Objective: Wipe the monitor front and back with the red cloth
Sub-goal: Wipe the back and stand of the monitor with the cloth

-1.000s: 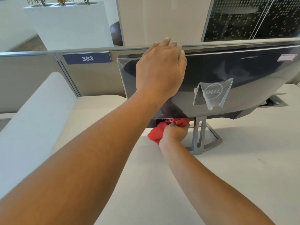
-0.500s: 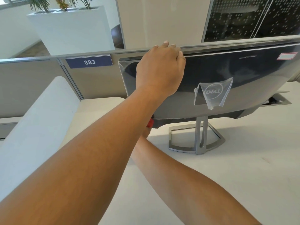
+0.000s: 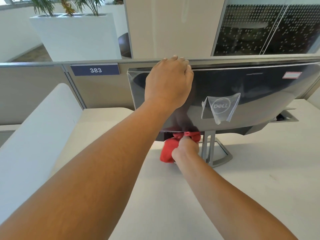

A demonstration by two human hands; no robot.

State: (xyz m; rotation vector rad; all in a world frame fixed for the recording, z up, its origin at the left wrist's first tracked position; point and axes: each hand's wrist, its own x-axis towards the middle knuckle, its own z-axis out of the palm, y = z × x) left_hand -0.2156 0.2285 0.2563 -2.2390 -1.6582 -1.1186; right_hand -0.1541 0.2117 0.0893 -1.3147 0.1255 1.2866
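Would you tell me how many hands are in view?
2: left hand grips the top edge of the monitor; right hand holds the red cloth below it.

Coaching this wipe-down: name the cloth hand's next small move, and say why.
Probably sweep the red cloth leftward along the bottom edge of the monitor. The right hand holds it bunched there beside the stand, which blocks the other way, while the left hand grips the top edge.

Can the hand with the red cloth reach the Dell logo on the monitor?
Probably yes. The right hand, gripping the red cloth, is below the monitor, and nothing blocks the way to the Dell logo; the left hand holds the top edge farther left.
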